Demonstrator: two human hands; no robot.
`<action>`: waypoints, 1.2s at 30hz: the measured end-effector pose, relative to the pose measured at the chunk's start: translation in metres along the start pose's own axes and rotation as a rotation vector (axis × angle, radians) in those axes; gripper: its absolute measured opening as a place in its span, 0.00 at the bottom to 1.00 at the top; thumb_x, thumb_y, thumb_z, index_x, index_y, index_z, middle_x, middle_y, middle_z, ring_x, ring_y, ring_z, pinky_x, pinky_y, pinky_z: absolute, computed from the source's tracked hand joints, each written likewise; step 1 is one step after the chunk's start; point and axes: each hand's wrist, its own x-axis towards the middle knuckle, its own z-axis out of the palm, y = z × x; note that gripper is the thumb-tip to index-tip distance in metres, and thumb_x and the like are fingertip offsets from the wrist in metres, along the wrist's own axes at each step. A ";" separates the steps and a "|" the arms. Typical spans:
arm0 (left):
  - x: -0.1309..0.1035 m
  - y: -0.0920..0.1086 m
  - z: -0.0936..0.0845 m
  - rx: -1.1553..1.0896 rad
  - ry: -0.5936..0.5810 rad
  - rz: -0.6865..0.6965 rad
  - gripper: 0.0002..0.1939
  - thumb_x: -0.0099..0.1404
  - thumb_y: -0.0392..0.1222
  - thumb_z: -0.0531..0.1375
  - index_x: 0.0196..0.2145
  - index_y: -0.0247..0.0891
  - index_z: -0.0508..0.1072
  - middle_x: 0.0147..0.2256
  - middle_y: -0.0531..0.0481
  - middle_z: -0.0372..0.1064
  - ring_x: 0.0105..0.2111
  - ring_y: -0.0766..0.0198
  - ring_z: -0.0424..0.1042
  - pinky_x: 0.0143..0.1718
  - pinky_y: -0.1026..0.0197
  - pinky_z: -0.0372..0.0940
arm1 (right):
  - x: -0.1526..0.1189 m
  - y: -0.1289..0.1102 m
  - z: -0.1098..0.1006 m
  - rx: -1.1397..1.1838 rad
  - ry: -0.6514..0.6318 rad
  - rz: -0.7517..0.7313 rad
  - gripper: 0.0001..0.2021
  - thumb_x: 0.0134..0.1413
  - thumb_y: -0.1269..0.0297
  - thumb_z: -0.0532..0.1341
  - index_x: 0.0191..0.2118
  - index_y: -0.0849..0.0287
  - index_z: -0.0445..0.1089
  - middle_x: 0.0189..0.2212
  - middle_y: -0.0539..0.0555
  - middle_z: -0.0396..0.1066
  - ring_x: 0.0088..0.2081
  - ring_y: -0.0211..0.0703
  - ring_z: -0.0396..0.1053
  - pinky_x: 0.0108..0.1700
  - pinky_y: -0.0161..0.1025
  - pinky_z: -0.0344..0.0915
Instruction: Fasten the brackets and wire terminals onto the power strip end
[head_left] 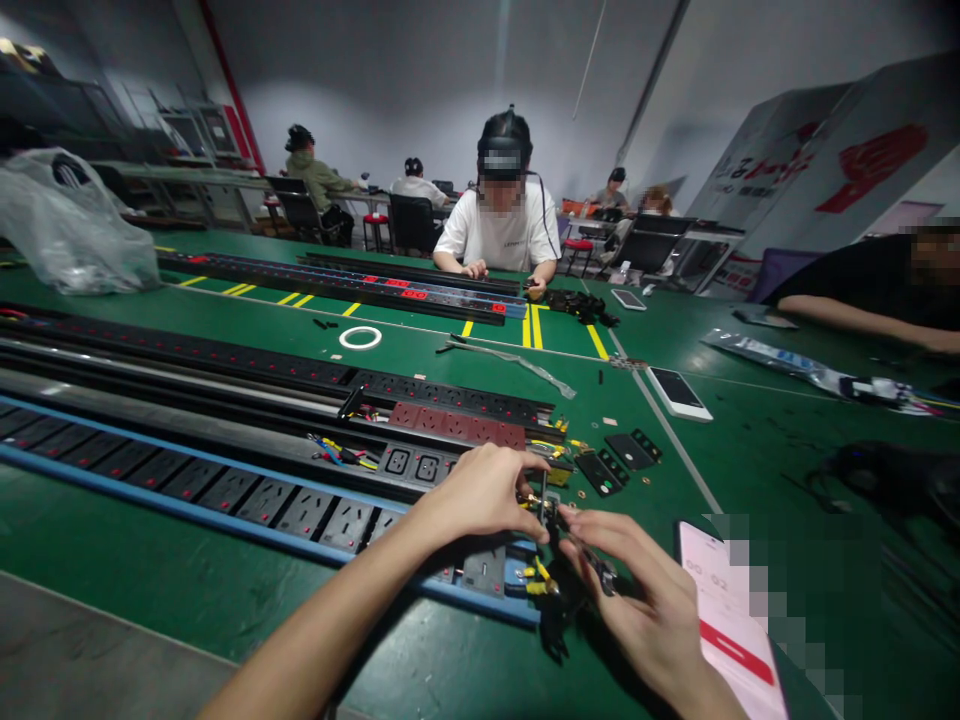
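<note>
Two hands at the wired end of the blue-edged socket strip (302, 512); long axis runs left, under the left forearm. Left hand (480, 492) nearer, fingers round small metal part, closure unclear. Right hand (649, 575) grips dark metal tool (606, 577), just beside.

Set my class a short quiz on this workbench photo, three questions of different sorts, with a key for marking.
1. True or false: the white ring lies on the green table.
2. What colour are the long edges of the socket strip nearest the camera wearer?
a) red
b) blue
c) white
3. Fill in the blank: beside the wearer's right hand lies a ____ with its screen lit.

Key: 1 true; 2 b; 3 phone.
</note>
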 end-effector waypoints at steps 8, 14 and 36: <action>0.000 -0.001 0.000 -0.001 0.005 0.014 0.38 0.45 0.51 0.73 0.55 0.43 0.74 0.37 0.47 0.79 0.38 0.51 0.78 0.37 0.60 0.66 | 0.007 -0.004 0.002 -0.003 -0.019 -0.037 0.09 0.58 0.74 0.61 0.43 0.55 0.73 0.39 0.59 0.76 0.42 0.48 0.77 0.42 0.41 0.76; 0.000 -0.001 0.000 -0.005 0.003 0.019 0.39 0.45 0.56 0.73 0.55 0.43 0.74 0.37 0.46 0.79 0.38 0.51 0.78 0.38 0.60 0.66 | 0.011 -0.001 0.003 -0.012 -0.050 -0.037 0.10 0.58 0.75 0.61 0.43 0.55 0.72 0.39 0.57 0.76 0.42 0.45 0.77 0.43 0.38 0.75; 0.000 -0.001 0.000 0.002 -0.010 -0.009 0.40 0.44 0.52 0.75 0.55 0.48 0.73 0.37 0.49 0.80 0.37 0.53 0.78 0.38 0.60 0.66 | 0.038 0.019 0.015 0.242 0.157 0.580 0.13 0.56 0.54 0.65 0.39 0.57 0.68 0.34 0.54 0.75 0.35 0.45 0.77 0.37 0.40 0.75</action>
